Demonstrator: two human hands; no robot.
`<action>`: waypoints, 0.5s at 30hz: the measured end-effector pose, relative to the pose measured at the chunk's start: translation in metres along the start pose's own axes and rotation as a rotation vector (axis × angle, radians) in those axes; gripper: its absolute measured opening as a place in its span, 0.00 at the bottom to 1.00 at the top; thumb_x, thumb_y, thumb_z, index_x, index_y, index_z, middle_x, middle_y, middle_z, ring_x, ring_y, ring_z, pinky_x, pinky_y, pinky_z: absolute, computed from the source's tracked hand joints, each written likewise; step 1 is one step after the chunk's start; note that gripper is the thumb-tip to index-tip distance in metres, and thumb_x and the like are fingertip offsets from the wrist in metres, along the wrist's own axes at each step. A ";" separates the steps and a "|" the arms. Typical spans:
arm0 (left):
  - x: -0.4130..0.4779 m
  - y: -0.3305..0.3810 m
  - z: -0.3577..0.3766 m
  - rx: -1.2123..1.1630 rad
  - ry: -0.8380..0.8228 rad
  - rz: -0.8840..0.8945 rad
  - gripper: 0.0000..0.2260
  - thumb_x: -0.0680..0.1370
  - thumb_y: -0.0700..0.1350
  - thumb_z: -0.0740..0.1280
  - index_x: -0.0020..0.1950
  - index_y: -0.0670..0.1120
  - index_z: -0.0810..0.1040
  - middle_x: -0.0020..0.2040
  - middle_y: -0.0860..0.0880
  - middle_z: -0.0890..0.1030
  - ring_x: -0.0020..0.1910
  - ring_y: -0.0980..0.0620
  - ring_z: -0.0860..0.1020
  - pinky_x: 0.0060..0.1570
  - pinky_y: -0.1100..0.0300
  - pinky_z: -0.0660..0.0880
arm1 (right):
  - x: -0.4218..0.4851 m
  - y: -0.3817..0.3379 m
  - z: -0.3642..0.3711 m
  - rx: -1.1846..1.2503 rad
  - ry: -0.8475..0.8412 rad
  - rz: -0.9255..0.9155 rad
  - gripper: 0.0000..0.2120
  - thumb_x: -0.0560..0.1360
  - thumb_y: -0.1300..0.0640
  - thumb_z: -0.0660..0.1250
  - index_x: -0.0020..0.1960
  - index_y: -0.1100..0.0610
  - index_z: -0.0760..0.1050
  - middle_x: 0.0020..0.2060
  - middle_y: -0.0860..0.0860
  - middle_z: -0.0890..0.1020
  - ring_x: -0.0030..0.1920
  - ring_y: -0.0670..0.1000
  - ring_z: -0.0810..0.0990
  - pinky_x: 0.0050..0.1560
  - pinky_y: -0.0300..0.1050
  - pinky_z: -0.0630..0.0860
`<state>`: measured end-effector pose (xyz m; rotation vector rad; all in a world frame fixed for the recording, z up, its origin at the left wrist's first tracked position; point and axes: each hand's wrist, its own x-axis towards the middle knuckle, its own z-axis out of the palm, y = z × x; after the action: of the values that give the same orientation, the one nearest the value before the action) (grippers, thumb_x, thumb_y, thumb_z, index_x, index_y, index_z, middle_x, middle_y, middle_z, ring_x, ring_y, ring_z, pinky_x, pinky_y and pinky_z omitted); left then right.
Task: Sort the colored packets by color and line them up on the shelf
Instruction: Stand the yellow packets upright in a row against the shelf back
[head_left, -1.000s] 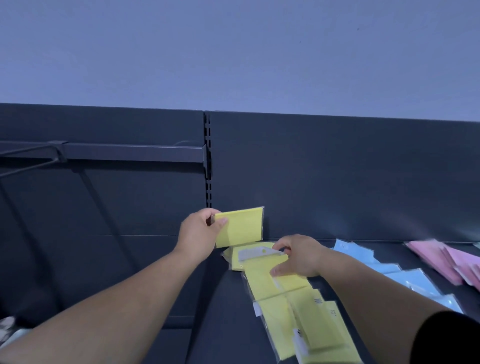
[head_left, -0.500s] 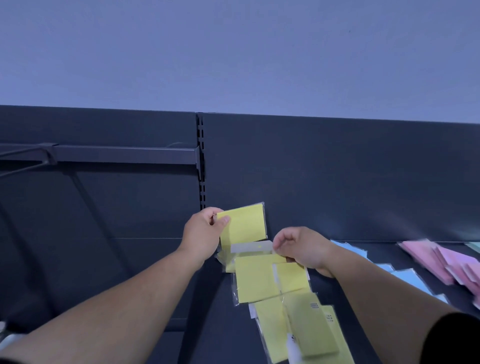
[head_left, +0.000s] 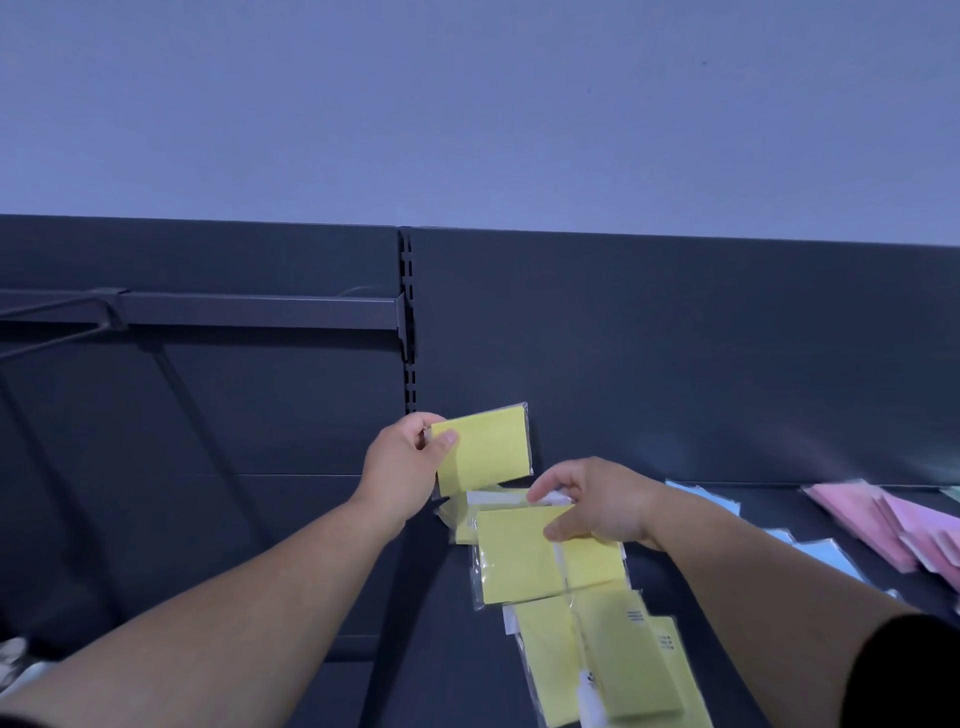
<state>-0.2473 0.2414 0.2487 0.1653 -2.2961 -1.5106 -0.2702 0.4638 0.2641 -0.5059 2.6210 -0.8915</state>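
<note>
The left hand (head_left: 402, 462) is pinching one yellow packet (head_left: 483, 449) by its corner, holding it upright against the dark back panel (head_left: 675, 353). The right hand (head_left: 597, 501) is gripping another yellow packet (head_left: 524, 556) at the far end of the yellow row (head_left: 613, 660) lying on the shelf (head_left: 457, 649). Blue packets (head_left: 826, 553) and pink packets (head_left: 893, 519) are lying further right.

The dark shelf (head_left: 452, 649) carries yellow packets (head_left: 545, 561), blue packets (head_left: 826, 553) and seemingly pink packets (head_left: 883, 519).
</note>
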 end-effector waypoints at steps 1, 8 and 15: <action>0.000 0.001 0.000 0.000 -0.005 0.009 0.03 0.80 0.47 0.64 0.52 0.51 0.77 0.49 0.41 0.80 0.36 0.50 0.75 0.31 0.64 0.71 | -0.001 -0.002 -0.001 -0.027 0.002 -0.004 0.15 0.72 0.55 0.74 0.55 0.41 0.78 0.65 0.45 0.75 0.67 0.45 0.72 0.64 0.44 0.72; -0.001 0.008 0.000 0.006 -0.034 0.127 0.03 0.80 0.47 0.65 0.48 0.55 0.77 0.45 0.41 0.79 0.37 0.52 0.74 0.37 0.59 0.71 | -0.003 -0.018 -0.001 -0.334 -0.016 0.003 0.14 0.75 0.49 0.70 0.60 0.47 0.77 0.65 0.45 0.73 0.64 0.49 0.73 0.57 0.40 0.70; -0.003 0.009 0.002 0.027 -0.072 0.136 0.04 0.80 0.47 0.63 0.48 0.55 0.77 0.43 0.46 0.79 0.41 0.52 0.76 0.35 0.66 0.71 | 0.004 -0.018 -0.009 -0.068 0.197 -0.075 0.06 0.74 0.47 0.72 0.49 0.46 0.78 0.53 0.43 0.77 0.56 0.49 0.80 0.53 0.42 0.77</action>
<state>-0.2442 0.2483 0.2556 -0.0387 -2.3328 -1.4401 -0.2734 0.4531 0.2811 -0.5634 2.8351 -0.9209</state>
